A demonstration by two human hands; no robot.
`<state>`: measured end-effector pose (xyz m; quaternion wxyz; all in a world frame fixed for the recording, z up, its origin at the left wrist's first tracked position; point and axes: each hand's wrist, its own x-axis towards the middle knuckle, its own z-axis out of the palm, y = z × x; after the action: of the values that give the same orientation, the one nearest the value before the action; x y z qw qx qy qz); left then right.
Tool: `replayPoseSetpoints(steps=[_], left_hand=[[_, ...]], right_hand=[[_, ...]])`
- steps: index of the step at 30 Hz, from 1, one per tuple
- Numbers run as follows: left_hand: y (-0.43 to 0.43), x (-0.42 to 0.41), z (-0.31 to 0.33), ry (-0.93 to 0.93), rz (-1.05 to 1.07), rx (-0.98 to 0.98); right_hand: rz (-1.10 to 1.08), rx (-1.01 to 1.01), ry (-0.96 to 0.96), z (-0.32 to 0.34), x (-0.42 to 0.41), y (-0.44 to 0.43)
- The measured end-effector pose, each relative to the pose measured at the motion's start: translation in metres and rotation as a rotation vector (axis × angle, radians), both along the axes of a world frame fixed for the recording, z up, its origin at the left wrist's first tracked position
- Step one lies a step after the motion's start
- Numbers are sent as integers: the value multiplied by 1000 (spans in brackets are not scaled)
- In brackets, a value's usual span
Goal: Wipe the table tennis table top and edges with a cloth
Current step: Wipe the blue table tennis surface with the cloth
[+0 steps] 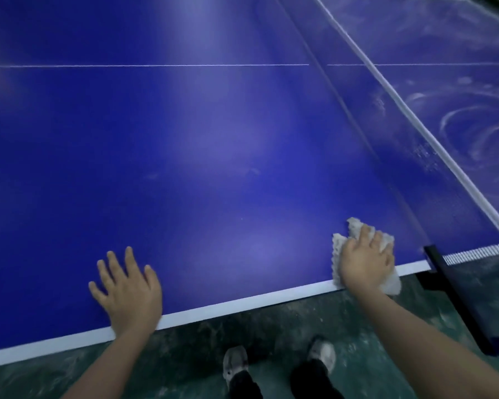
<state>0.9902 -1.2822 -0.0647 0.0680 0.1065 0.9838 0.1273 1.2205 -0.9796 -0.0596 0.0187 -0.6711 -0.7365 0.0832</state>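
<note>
Blue table [185, 168]; right hand [366, 260] half-covers cloth [338, 249].

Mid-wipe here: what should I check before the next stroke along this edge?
1. The white crumpled cloth under the right hand: ok, held against the table.
2. Cloth reaches white edge stripe of blue table tennis table top: ok, it overhangs.
3. The left hand braced flat on top: ok.
4. Room rightward: not ok, black net post close.
5. The far half beyond net: not ok, swirl marks.
6. The edge underside: cannot tell.

Grey shoes [236, 362] on green floor [185, 355]
</note>
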Motion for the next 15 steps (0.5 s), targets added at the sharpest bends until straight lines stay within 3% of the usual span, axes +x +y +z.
replayPoseSetpoints(steps=[4,7,10,12,15], left_hand=[[2,-1,-3,14,7,-16],[3,1,-5,41,19,-7],[5,0,-4,54,16,-20],[5,2,-2,46,11,-40],[2,5,0,30,-29,-45]], right_hand=[[261,12,36,12,-88,-16],[757,-13,16,5,-142,-48],[1202,-78,-9,-4,-136,-91],[1307,-88,-6,-8,-109,-100],[1144,-66,58,-9,-60,-85]])
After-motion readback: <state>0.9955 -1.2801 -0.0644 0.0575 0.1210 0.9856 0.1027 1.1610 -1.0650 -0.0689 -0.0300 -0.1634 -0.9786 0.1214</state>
